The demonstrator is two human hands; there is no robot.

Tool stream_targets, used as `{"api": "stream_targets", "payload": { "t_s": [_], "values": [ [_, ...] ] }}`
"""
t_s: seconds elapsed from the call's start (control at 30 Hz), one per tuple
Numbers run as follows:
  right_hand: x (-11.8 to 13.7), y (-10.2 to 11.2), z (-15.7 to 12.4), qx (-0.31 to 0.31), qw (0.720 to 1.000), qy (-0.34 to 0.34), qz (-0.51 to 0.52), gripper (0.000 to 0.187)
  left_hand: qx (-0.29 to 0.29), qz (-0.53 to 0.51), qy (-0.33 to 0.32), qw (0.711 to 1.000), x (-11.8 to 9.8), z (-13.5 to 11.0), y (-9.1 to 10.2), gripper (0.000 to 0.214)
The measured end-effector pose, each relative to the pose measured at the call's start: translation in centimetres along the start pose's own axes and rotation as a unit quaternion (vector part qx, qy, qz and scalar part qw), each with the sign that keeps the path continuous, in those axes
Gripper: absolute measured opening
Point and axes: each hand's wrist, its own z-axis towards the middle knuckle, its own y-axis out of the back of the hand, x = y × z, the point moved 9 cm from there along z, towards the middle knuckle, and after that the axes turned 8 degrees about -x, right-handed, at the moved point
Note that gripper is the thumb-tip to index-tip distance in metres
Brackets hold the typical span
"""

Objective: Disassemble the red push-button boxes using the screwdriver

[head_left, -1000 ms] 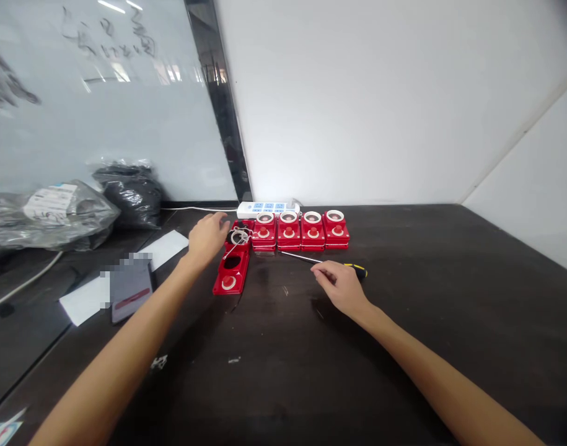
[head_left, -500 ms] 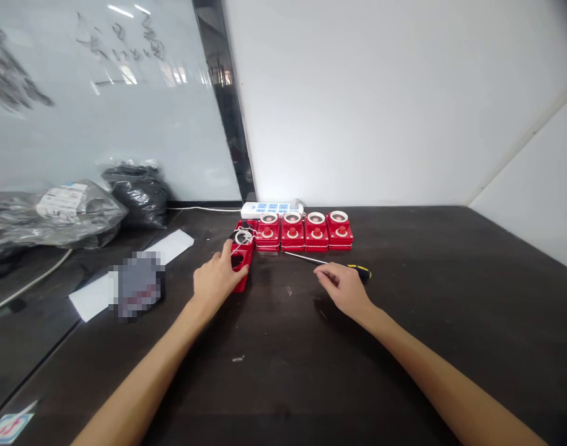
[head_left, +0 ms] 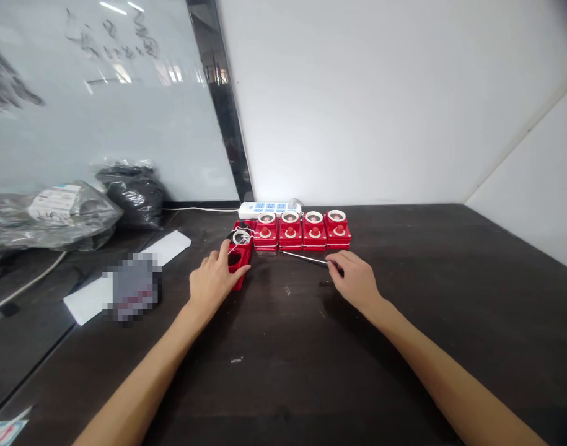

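Observation:
My left hand (head_left: 213, 279) lies over the near end of an opened red button box (head_left: 239, 251) with white wires, fingers curled round its red cover. My right hand (head_left: 355, 279) rests on the handle of a screwdriver, fingers closing over it; only the metal shaft (head_left: 304, 257) shows, pointing left. A row of closed red button boxes (head_left: 302, 230) stands side by side just behind both hands, each with a red button and a white ring.
A white power strip (head_left: 268, 208) lies behind the boxes against the white wall. Left of my arm lie white papers (head_left: 169, 246) and a blurred dark object (head_left: 132, 288). Plastic-wrapped bundles (head_left: 55, 214) and a black bag (head_left: 132, 189) stand by the glass board.
My left hand came back from the box's far end onto its near cover. My right hand slid forward over the screwdriver's yellow-black handle, hiding it.

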Motion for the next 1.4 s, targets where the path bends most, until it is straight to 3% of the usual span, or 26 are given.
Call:
{"api": "stream_targets", "payload": {
  "t_s": [0.13,0.23,0.33,0.5,0.7,0.9,1.03,1.2,1.27,1.4],
  "values": [
    [-2.0,-0.5,0.1,0.085,0.987,0.013,-0.138,0.017,-0.089,-0.043,-0.118,0.988,-3.2,0.4,1.9,0.054],
    [-3.5,-1.1,-0.4,0.145,0.972,0.004,-0.182,0.021,-0.049,-0.067,-0.207,0.975,-6.4,2.3,1.2,0.040],
    [-4.2,-1.3,-0.9,0.167,0.965,-0.008,-0.203,0.021,0.004,-0.103,-0.216,0.971,-8.0,6.4,-0.4,0.052],
    [-4.7,-1.7,-1.2,0.180,0.960,-0.008,-0.216,0.018,0.101,-0.136,-0.206,0.964,-8.7,12.8,-4.1,0.062],
    [-5.0,-2.3,-1.5,0.201,0.958,-0.006,-0.203,0.021,0.127,-0.161,-0.225,0.953,-9.1,14.6,-5.9,0.057],
    [-5.5,-1.8,-1.0,0.182,0.972,-0.022,-0.148,0.022,0.124,-0.171,-0.250,0.945,-9.0,15.2,-5.1,0.045],
    [-5.8,-0.3,-0.2,0.155,0.983,-0.047,-0.085,0.022,0.113,-0.181,-0.274,0.938,-8.9,14.8,-3.1,0.040],
    [-6.7,3.2,0.3,0.115,0.988,-0.100,0.014,0.021,0.069,-0.204,-0.285,0.934,-8.4,11.1,1.2,0.044],
    [-7.3,4.6,0.4,0.086,0.986,-0.133,0.056,0.022,0.052,-0.250,-0.306,0.917,-9.0,8.8,2.7,0.045],
    [-8.3,5.3,0.2,0.049,0.977,-0.188,0.086,0.026,0.055,-0.293,-0.325,0.898,-10.6,5.5,3.5,0.045]
  ]
}}
